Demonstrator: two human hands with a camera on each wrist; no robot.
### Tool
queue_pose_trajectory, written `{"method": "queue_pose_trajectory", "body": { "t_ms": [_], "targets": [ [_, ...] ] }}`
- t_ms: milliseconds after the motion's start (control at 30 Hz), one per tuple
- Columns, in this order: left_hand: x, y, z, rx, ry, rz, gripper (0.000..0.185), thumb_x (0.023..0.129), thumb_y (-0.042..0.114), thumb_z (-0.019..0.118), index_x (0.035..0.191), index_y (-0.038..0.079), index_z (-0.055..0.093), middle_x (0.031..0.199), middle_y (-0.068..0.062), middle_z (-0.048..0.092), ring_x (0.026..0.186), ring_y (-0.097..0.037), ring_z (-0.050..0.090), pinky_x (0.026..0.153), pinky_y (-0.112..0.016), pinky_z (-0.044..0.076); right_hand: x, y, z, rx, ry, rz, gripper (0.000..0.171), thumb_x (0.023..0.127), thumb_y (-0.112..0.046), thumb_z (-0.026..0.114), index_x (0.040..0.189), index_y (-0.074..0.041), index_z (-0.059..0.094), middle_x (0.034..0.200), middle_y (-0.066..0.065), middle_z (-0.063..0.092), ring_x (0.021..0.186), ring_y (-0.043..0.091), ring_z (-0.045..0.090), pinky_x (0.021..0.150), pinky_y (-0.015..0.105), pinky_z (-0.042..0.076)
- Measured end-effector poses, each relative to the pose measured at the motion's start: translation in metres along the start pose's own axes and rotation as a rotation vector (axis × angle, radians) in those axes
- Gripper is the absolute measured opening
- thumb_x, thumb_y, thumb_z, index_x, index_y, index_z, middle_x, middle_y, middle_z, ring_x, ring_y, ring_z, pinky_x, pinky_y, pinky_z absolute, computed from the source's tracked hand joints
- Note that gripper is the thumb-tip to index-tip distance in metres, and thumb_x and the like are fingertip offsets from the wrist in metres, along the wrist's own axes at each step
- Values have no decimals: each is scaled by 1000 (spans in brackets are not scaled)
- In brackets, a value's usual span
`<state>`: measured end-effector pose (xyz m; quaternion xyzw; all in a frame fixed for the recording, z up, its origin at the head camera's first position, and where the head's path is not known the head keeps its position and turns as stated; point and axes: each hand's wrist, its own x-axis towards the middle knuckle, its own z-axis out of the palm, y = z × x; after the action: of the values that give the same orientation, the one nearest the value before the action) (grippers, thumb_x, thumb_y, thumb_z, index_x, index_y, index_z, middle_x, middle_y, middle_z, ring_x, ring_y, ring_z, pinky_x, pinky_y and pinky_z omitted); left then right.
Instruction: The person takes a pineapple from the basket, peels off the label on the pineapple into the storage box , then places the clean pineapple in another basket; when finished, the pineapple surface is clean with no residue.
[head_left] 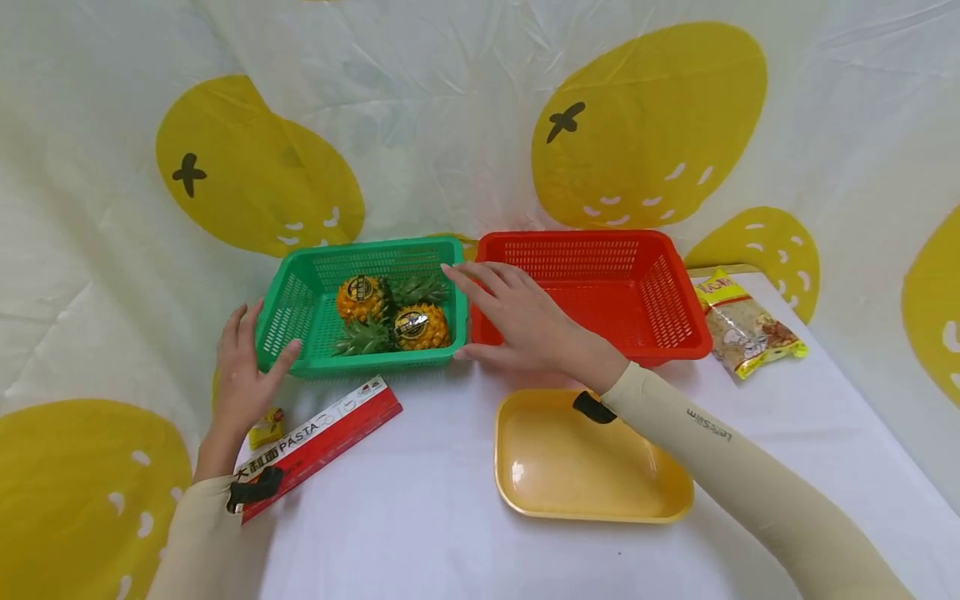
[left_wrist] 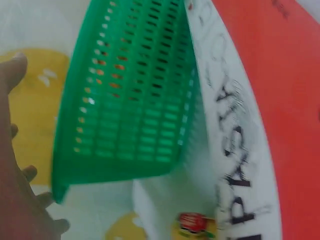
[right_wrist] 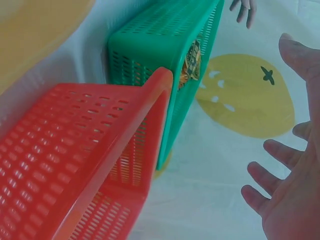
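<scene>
Green basket (head_left: 300, 321) sits at the back left of the counter (head_left: 435, 500), side by side with the red basket (head_left: 660, 325), and two small pineapples (head_left: 393, 317) lie inside it. Both hands are at it now: the left hand (head_left: 243, 371) is spread at the near left corner, thumb lying along the front wall and fingers up the outside of the left wall. The right hand (head_left: 517, 321) reaches in from the other side, fingers straight and loosely fanned, over the seam where the two baskets meet, thumb down near the front corner. Neither hand has curled round the rim; from the right wrist view the palm looks well off the plastic.

So this reads as the approach to taking the basket from both ends, grip not yet made. The next move, I'd judge, calls for both hands to close on opposite walls evenly, so the pineapples don't roll. Watch the tight fit against the red one, and the pasta box (head_left: 322, 442) and yellow tray (head_left: 592, 458) lying just in front.
</scene>
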<state>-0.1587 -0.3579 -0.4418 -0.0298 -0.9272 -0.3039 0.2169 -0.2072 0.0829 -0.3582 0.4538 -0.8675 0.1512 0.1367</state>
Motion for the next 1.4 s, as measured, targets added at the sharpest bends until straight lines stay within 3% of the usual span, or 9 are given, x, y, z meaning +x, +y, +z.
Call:
{"method": "queue_pose_trajectory", "body": {
  "t_ms": [167, 300, 567, 733, 900, 1100, 1167, 1300, 1400],
  "targets": [
    [0, -9, 1, -189, -55, -142, 80, 105, 41, 62, 170, 26, 18, 173, -13, 16, 154, -45, 19, 117, -77, 16, 13, 3, 7, -16, -18, -14, 105, 95, -66, 68, 171, -16, 16, 163, 14, 33, 148, 34, 32, 120, 56, 30],
    [-1, -16, 1, -339, -58, -256, 81, 105, 38, 62, 171, 28, 14, 172, -13, 21, 152, -44, 25, 120, -69, 21, 23, 5, 16, -22, -59, -11, 101, 97, -65, 65, 171, -16, 17, 164, 14, 33, 147, 36, 33, 119, 55, 31],
    [-5, -28, 8, -443, -66, -430, 83, 104, 41, 65, 169, 37, 14, 170, -11, 25, 146, -36, 34, 121, -53, 32, 42, 4, 27, 43, -139, 25, 98, 97, -62, 67, 170, -16, 21, 165, 12, 34, 142, 35, 39, 112, 50, 40],
    [-6, -36, 11, -468, -68, -457, 82, 102, 37, 71, 168, 34, 22, 164, -10, 33, 136, -28, 40, 115, -37, 39, 55, 0, 35, 76, -168, 16, 97, 97, -61, 68, 169, -14, 23, 162, 13, 38, 136, 35, 45, 112, 47, 41],
    [-7, -40, 11, -443, -117, -472, 84, 100, 38, 74, 168, 35, 25, 165, -12, 29, 137, -30, 38, 112, -33, 41, 63, 1, 46, 100, -199, 54, 97, 96, -59, 72, 168, -14, 26, 161, 13, 40, 134, 34, 46, 110, 46, 43],
    [-7, -38, 10, -509, -125, -500, 85, 100, 35, 76, 168, 38, 25, 165, -13, 27, 136, -30, 37, 97, -14, 46, 68, 2, 59, 124, -230, 79, 92, 95, -55, 75, 167, -16, 31, 162, 12, 39, 134, 32, 46, 109, 42, 44],
    [-8, -39, 10, -520, -124, -518, 85, 100, 36, 76, 168, 39, 25, 166, -13, 26, 138, -30, 36, 101, -16, 46, 70, 1, 63, 124, -240, 81, 91, 96, -54, 75, 167, -16, 32, 162, 11, 39, 135, 31, 45, 110, 41, 43],
    [-7, -38, 11, -511, -125, -547, 87, 99, 39, 77, 168, 42, 24, 167, -12, 25, 142, -32, 33, 113, -32, 43, 74, -1, 68, 130, -267, 103, 91, 96, -52, 75, 167, -18, 30, 163, 10, 38, 140, 30, 42, 114, 42, 42],
    [-6, -38, 10, -522, -113, -546, 87, 98, 37, 78, 167, 42, 25, 166, -12, 27, 140, -31, 34, 109, -25, 45, 79, -3, 71, 146, -284, 123, 90, 97, -49, 76, 168, -18, 29, 164, 10, 37, 142, 31, 41, 112, 43, 44]
  ]
}}
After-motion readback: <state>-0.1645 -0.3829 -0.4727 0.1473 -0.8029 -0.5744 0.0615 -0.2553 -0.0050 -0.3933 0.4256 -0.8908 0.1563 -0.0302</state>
